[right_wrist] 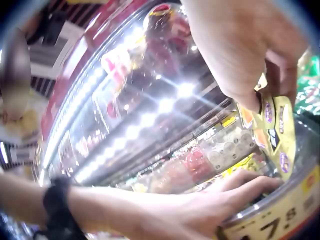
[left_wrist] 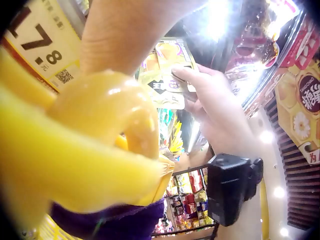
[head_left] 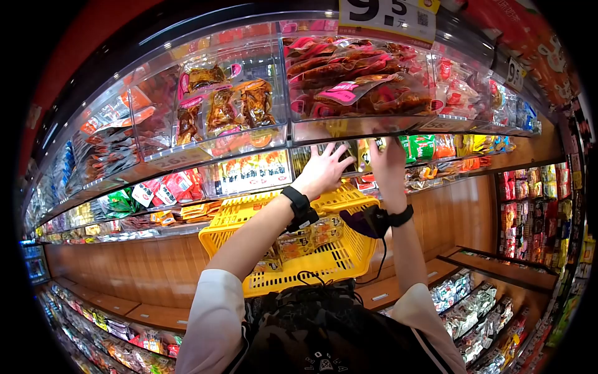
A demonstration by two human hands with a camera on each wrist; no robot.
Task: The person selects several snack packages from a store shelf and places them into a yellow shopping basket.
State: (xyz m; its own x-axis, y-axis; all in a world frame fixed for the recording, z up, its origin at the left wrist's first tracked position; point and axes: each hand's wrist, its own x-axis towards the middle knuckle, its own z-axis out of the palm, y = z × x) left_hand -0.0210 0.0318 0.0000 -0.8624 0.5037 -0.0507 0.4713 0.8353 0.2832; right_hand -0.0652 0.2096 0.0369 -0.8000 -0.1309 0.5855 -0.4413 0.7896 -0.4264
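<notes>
Pinches a packet (right_wrist: 274, 125) in the right hand (right_wrist: 240, 45), fingers clamped on it, just above the bin (right_wrist: 280, 210) front rim. Rests the left hand (right_wrist: 220, 200), fingers straight and apart, on that rim. Carries a basket (head_left: 324, 262) on the left forearm.

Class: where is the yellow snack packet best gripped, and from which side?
Probably the flat upper edge of the packet, pinched as the right hand does, coming in over the front rim of the clear bin: it is thin and upright, leaving that edge free.
</notes>
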